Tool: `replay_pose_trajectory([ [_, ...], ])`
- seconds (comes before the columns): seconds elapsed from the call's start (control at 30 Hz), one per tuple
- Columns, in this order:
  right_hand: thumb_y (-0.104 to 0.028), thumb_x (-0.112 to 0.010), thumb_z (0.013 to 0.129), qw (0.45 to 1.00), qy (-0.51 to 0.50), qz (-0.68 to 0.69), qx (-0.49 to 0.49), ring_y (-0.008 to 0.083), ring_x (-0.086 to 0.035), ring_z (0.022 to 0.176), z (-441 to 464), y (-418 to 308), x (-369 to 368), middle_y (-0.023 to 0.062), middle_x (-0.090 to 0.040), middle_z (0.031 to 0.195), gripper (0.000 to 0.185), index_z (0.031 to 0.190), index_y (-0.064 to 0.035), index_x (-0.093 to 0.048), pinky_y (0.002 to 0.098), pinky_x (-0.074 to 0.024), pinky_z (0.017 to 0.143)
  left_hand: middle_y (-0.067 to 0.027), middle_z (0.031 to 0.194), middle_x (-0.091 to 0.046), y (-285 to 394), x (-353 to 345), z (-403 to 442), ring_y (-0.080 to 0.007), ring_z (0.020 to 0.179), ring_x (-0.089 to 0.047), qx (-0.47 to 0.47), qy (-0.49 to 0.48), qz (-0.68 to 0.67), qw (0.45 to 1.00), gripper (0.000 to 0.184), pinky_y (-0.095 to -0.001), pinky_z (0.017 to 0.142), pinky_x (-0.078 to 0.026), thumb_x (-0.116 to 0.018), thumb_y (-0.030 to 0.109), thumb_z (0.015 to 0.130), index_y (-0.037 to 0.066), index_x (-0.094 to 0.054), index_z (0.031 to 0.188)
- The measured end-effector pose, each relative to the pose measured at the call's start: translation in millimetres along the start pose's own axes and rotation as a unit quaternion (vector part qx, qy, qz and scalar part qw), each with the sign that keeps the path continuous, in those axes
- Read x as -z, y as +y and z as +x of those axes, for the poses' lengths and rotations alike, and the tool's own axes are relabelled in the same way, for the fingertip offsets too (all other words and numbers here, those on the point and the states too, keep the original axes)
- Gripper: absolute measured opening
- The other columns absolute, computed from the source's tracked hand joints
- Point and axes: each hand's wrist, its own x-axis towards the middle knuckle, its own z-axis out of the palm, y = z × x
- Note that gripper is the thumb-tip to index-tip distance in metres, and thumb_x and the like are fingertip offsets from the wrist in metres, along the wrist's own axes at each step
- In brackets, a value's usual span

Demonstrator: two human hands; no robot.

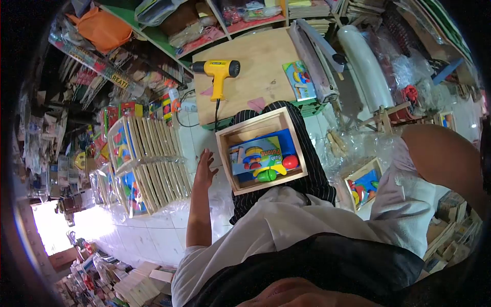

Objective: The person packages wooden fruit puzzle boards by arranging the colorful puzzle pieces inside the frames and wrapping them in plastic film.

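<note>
A shallow wooden box (225, 160) rests tilted on my lap, over dark striped trousers. Inside it lie a printed card (253, 156) reading "Buah Potong", a blue base piece (290, 145), a red toy fruit (290, 162), a green toy piece (267, 175) and a yellow banana-like piece (277, 169). My left hand (205, 168) is raised just left of the box, fingers apart, holding nothing and not touching it. My right arm (445, 163) bends out at the far right; the hand itself is out of view.
On the low wooden table (255, 56) ahead lie a yellow heat gun (219, 74) and another printed card (299, 79). A sealer-like machine (314, 64) stands at its right, beside a plastic roll (364, 69). Stacked wrapped boxes (151, 163) stand left; a filled toy box (364, 184) lies right.
</note>
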Motion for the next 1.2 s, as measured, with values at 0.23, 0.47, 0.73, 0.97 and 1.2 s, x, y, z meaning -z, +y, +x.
replay_pose_trajectory([
  [0.23,-0.019,-0.048,0.085,0.997,-0.07,-0.02,-0.003,0.0168,-0.056,0.077,8,-14,-22,0.0104,-0.061,0.087,0.022,0.086,-0.0019,-0.061,0.0251,-0.0429,0.067,-0.0106,0.145,-0.02,-5,14,-2,-0.0266,0.135,-0.012,-0.003,0.012,-0.022,1.0,0.092,-0.0548,0.102,-0.016,-0.054,0.063,0.076,0.014,-0.012,0.142],
  [0.47,-0.019,-0.049,0.084,0.996,-0.09,-0.027,-0.002,0.0179,-0.056,0.076,10,-18,-30,0.0108,-0.061,0.086,0.021,0.087,-0.0025,-0.061,0.0264,-0.0432,0.067,-0.0103,0.145,-0.019,-10,21,-10,-0.0263,0.135,-0.011,0.001,0.03,-0.045,0.999,0.091,-0.0554,0.101,-0.016,-0.053,0.062,0.077,0.014,-0.011,0.142],
  [0.73,-0.019,-0.05,0.083,0.994,-0.103,-0.023,0.002,0.0193,-0.057,0.076,13,-19,-35,0.0113,-0.062,0.085,0.02,0.087,-0.0032,-0.062,0.028,-0.0435,0.068,-0.0107,0.145,-0.018,-23,30,-17,-0.0274,0.135,-0.011,0.001,0.041,-0.064,0.997,0.086,-0.0556,0.101,-0.017,-0.052,0.061,0.078,0.014,-0.017,0.141],
  [0.97,-0.019,-0.051,0.082,0.994,-0.108,-0.016,0.009,0.0204,-0.058,0.075,14,-17,-39,0.0118,-0.062,0.085,0.019,0.087,-0.0038,-0.062,0.0293,-0.0438,0.069,-0.01,0.145,-0.018,-34,37,-18,-0.0277,0.134,-0.012,0.002,0.04,-0.071,0.997,0.083,-0.0558,0.1,-0.018,-0.053,0.062,0.077,0.021,-0.019,0.141],
  [1.2,-0.019,-0.052,0.082,0.994,-0.111,-0.017,0.008,0.0216,-0.059,0.075,14,-13,-42,0.0122,-0.063,0.084,0.019,0.087,-0.0043,-0.062,0.0307,-0.0441,0.069,-0.011,0.146,-0.016,-43,36,-16,-0.0275,0.134,-0.011,0.015,0.047,-0.058,0.997,0.087,-0.0556,0.101,-0.017,-0.052,0.062,0.077,0.019,-0.014,0.142],
])
